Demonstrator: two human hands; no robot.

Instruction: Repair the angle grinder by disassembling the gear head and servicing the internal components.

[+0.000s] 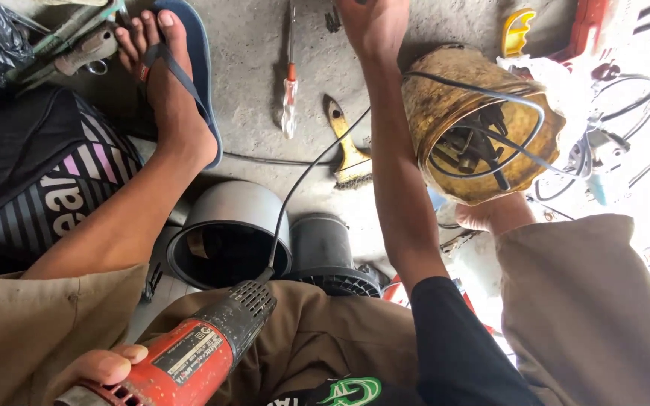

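Gripping a red power tool [189, 361], the left hand [103, 368] rests closed around it; the right hand [374, 26] reaches past the brass housing [445, 98], its fingers out of frame, so I cannot tell its grasp.

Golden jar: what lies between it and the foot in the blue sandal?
The head view shows a screwdriver, a yellow-handled brush and the person's right forearm lying between the jar and the foot.
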